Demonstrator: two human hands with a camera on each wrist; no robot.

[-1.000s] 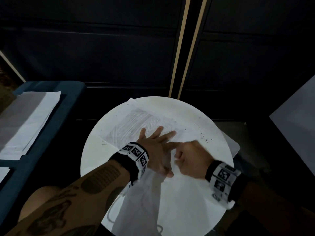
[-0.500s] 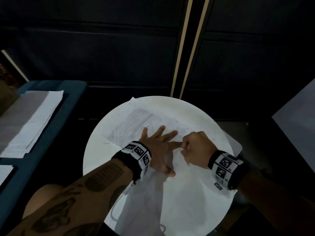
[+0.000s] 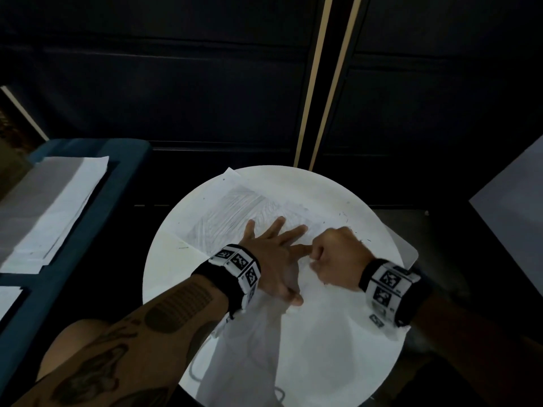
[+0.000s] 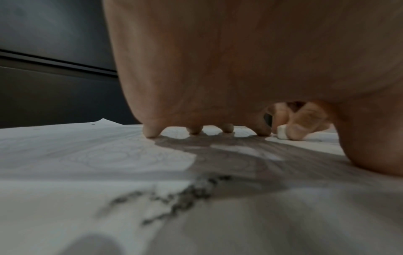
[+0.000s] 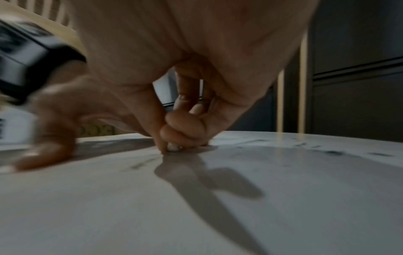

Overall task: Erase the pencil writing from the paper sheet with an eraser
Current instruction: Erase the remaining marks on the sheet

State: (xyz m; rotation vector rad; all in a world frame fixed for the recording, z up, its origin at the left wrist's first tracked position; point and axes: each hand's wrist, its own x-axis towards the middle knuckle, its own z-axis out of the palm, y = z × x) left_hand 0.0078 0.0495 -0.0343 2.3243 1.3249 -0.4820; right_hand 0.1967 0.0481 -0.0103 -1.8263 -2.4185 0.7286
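Left hand (image 3: 271,254) spread flat, fingers straight and fanned, pressing down on the paper sheet (image 3: 235,212); from the left wrist view, four fingertips (image 4: 150,132) touching the sheet with the palm arched above it. Right hand (image 3: 335,257) just beside it, knuckles up, fingers curled and pinching a small white eraser (image 5: 173,147) between thumb and fingertips, the eraser's lower end pressed against the paper. Same eraser (image 4: 282,133) seen under the left palm as a pale block at the right hand's fingertips, close to the left index finger. Black bands with white square-patterned marker blocks (image 3: 238,262) around both wrists; tattooed left forearm (image 3: 141,342) reaching in from the lower left. Sheet lying at a slant across a round white table (image 3: 352,362), its far corner (image 3: 230,171) slightly lifted near the table's far-left edge. Grey pencil shading (image 3: 232,210) covering the part beyond the left hand; paler paper nearer the right hand. Dark crumbs and specks (image 3: 345,218) scattered on the table beyond the right hand, and a blurred dark streak of crumbs (image 4: 174,198) on the paper close to the left wrist. To the left, a stack of white papers (image 3: 55,207) on a dark blue surface (image 3: 117,183). Dark panelled wall (image 3: 176,83) behind, with two thin pale vertical strips (image 3: 326,83).
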